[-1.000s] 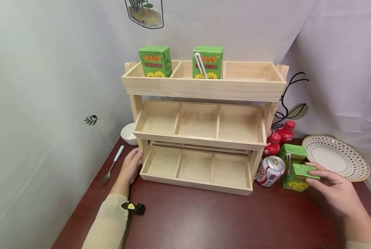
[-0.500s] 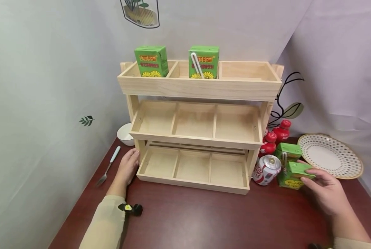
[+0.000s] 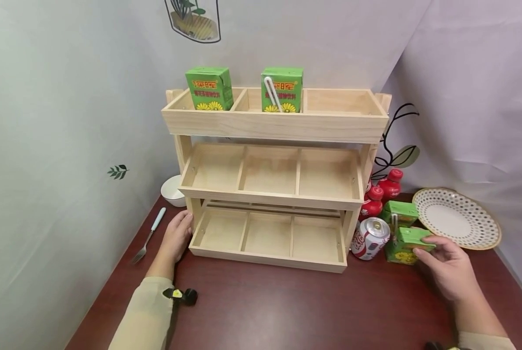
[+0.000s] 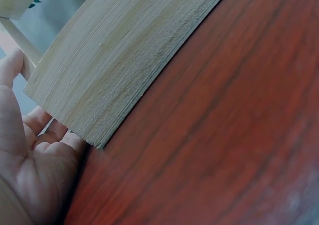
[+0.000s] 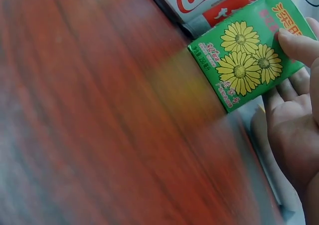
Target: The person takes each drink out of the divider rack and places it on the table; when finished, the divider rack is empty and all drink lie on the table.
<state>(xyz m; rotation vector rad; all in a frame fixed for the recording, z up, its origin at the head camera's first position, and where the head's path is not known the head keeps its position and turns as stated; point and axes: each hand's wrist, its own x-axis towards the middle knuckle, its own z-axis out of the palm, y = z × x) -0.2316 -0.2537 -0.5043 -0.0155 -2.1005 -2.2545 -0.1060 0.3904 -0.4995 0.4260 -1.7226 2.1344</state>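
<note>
In the head view my left hand (image 3: 177,236) holds the lower left side of a three-tier wooden rack (image 3: 274,127). The left wrist view has the thumb and fingers at the end of the bottom tray, the fingers partly hidden behind it. At the far right, my right hand (image 3: 451,270) pinches a green drink carton (image 5: 244,60) with yellow flowers between thumb and fingers. This carton is upright, low at the table, in front of another green carton (image 3: 401,210). Two more green cartons stand in the rack's top tier, left (image 3: 208,90) and middle (image 3: 289,92).
A cola can (image 3: 370,239) stands between the rack and the held carton. Red-capped bottles (image 3: 391,183) are behind it, and a dotted oval plate (image 3: 490,233) lies at the right. On the left are a fork (image 3: 150,234) and a white bowl (image 3: 172,190).
The scene has slid slightly left in the head view as the camera turned. The left hand stays at the rack's side and the right hand keeps its pinch on the carton.
</note>
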